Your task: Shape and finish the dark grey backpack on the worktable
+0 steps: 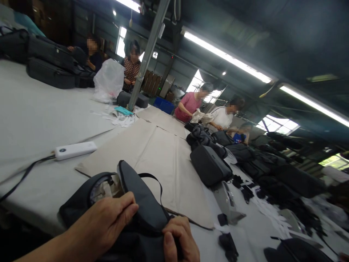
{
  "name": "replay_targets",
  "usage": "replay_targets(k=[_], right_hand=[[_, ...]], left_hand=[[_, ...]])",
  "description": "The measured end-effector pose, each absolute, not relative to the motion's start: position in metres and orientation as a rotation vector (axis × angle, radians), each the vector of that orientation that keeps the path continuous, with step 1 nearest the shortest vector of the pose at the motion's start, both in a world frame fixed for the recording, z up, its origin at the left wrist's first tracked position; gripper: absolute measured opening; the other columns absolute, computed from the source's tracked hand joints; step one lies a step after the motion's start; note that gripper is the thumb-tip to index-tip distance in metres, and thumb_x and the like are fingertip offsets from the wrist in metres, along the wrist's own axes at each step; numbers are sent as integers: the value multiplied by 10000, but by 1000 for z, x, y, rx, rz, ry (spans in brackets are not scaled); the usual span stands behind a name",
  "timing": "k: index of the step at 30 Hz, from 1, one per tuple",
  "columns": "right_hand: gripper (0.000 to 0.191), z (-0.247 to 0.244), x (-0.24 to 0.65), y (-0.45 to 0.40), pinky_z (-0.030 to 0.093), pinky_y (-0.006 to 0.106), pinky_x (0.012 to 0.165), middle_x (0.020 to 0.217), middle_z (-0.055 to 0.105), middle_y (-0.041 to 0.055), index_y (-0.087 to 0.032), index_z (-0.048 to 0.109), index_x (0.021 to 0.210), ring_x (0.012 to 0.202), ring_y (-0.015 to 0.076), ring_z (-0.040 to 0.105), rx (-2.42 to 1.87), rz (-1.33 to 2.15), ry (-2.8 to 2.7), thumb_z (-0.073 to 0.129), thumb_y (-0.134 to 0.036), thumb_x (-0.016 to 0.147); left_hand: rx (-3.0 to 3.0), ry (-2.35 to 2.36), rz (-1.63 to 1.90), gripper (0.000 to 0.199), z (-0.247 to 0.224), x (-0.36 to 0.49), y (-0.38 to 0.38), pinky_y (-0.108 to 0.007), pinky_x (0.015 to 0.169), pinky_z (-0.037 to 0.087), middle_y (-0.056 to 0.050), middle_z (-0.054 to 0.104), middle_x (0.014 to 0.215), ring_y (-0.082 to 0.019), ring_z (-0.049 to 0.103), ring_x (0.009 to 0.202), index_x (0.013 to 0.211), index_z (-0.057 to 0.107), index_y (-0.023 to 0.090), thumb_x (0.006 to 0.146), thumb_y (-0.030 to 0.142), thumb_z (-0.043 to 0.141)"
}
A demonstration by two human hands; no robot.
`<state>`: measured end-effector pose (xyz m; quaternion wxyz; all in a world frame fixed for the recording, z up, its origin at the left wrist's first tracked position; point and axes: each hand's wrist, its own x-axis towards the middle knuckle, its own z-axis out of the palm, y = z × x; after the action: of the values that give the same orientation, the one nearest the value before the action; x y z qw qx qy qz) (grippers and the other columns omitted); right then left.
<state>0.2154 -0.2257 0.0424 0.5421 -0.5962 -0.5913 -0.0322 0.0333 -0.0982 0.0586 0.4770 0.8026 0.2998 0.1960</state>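
Observation:
A dark grey bag (144, 193) lies at the near edge of the table, its rounded flap raised and its opening showing crumpled beige paper (105, 190) inside. My left hand (109, 218) pinches the flap's edge beside the opening, fingers pressed together. On the right side of the bag, my right hand (180, 236) has its fingers curled over the base of the flap. A thin black strap loop (156, 180) rises behind the flap. The lower part of the bag runs out of the bottom of the view.
Beige board (163, 160) covers the table's middle. A white power bank (75, 150) with a black cable lies left. Dark bags (209, 165) are piled right, near white strips (272, 214). A metal post (148, 54) stands behind. Several people work at the far side.

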Motion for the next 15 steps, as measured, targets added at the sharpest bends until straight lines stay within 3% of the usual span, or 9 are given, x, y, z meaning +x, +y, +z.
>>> replay_targets(k=[6,11,15], right_hand=[[159,46,211,-229,440,292,564,657,529,2,-212,536,817,625,147,527,-1260,-357,-1500,445,-249,941],[282,60,203,-230,463,351,630,778,597,51,-199,620,943,718,199,572,-1477,-434,-1803,504,-454,908],[38,57,201,-225,406,304,571,722,569,11,-210,583,841,662,163,532,-1521,-426,-1987,620,-204,834]], left_hand=[[1926,685,483,396,49,7,-111,-226,689,393,19,608,755,-155,575,720,789,557,248,976,547,375],[2046,610,490,354,56,2,-111,-210,735,408,9,601,820,-149,557,767,801,560,238,985,488,389],[2247,613,436,328,57,10,-112,-243,669,363,19,604,784,-134,561,717,781,554,233,981,464,434]])
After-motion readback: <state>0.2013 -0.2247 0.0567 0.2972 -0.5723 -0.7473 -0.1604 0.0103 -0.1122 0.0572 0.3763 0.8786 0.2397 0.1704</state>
